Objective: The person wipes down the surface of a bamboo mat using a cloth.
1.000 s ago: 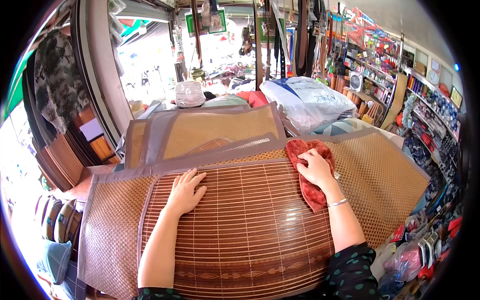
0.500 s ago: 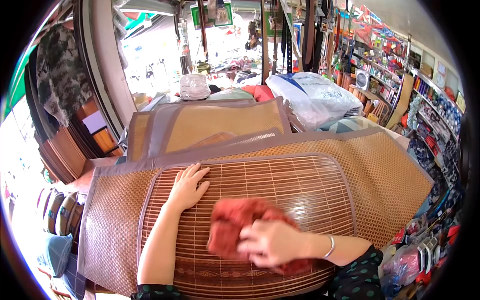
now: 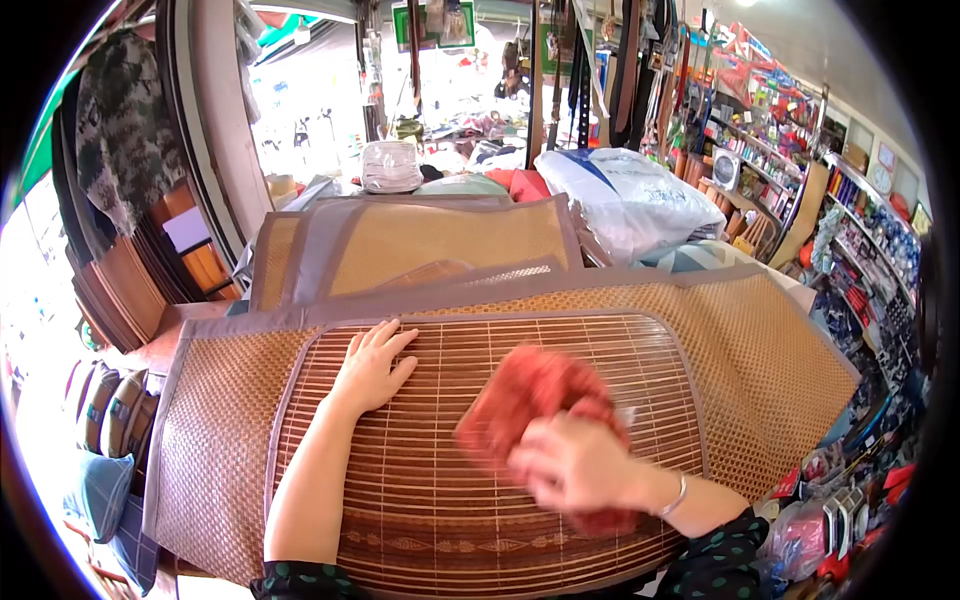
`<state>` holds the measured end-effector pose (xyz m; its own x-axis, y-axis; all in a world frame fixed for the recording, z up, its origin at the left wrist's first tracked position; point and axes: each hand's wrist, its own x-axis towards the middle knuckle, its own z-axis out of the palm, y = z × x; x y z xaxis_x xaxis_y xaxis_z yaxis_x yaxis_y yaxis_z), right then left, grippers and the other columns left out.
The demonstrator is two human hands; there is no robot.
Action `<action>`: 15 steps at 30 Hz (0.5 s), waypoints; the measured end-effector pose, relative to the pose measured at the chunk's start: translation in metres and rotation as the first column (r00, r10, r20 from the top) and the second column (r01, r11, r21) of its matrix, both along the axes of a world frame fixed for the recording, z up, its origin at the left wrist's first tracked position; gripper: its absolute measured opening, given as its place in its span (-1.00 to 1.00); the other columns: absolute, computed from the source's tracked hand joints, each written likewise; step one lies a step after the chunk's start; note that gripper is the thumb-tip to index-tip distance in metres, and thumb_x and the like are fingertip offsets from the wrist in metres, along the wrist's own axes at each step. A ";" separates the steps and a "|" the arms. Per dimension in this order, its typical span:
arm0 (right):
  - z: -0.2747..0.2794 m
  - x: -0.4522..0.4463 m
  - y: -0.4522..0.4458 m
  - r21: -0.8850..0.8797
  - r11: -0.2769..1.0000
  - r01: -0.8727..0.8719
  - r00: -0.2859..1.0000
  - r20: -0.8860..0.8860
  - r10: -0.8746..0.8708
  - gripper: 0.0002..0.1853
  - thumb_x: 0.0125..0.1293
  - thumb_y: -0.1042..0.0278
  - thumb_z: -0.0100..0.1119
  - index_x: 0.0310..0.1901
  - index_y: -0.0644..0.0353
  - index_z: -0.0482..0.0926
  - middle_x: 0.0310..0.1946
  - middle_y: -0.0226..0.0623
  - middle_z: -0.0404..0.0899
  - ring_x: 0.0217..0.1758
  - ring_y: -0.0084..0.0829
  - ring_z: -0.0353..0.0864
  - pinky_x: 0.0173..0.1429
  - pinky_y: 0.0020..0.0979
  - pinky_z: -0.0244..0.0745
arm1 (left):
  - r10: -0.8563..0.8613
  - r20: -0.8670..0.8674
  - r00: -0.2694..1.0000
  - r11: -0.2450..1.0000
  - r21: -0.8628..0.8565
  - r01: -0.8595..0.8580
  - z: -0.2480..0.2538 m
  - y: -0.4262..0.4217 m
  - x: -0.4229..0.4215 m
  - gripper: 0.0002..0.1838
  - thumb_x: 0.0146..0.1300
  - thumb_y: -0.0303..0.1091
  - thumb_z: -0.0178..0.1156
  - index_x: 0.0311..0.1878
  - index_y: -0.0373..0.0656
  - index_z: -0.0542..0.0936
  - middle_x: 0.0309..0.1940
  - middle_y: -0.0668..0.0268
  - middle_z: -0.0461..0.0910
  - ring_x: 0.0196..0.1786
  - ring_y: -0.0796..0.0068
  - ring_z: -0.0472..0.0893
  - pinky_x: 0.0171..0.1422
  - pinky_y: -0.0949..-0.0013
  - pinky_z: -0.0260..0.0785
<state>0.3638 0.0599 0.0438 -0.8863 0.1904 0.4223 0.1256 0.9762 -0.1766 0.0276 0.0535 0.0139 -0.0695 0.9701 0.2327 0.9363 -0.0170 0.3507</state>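
A brown slatted bamboo mat (image 3: 450, 460) with a grey cloth border lies in front of me, on top of a larger tan woven mat (image 3: 220, 440). My left hand (image 3: 370, 368) rests flat on the upper left of the bamboo mat, fingers spread. My right hand (image 3: 575, 462), with a silver bangle (image 3: 678, 494) at the wrist, is closed on a red cloth (image 3: 535, 400) at the mat's right half. The cloth is bunched and blurred by motion, and it lies against the slats.
Behind are more woven mats (image 3: 450, 240), a stack of plastic-wrapped items (image 3: 391, 166) and a white plastic bag (image 3: 630, 200). Cushions (image 3: 105, 490) sit at the left. Packed goods shelves (image 3: 870, 220) line the right, and belts (image 3: 625, 70) hang overhead.
My right hand has moved the red cloth to the right and slightly away from me across the bamboo mat. My left hand stays in place on the mat.
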 end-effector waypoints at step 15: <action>-0.015 0.064 0.100 -0.128 0.814 0.566 0.789 -0.202 -0.581 -0.77 0.15 0.33 0.30 -0.17 0.21 0.68 -0.15 -0.22 0.58 -0.16 -0.14 0.63 -0.04 -0.24 0.57 | 0.002 -0.013 1.000 1.000 0.001 -0.002 0.002 -0.003 0.003 -0.47 0.39 -0.12 0.11 0.39 -0.02 0.43 0.47 0.09 0.26 0.57 0.12 0.13 0.64 0.04 -0.13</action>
<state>0.4280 0.1596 0.0288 -0.4903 0.6641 0.5645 0.6098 0.7241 -0.3222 0.0303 0.0510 0.0159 -0.0685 0.9698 0.2342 0.9409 -0.0152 0.3384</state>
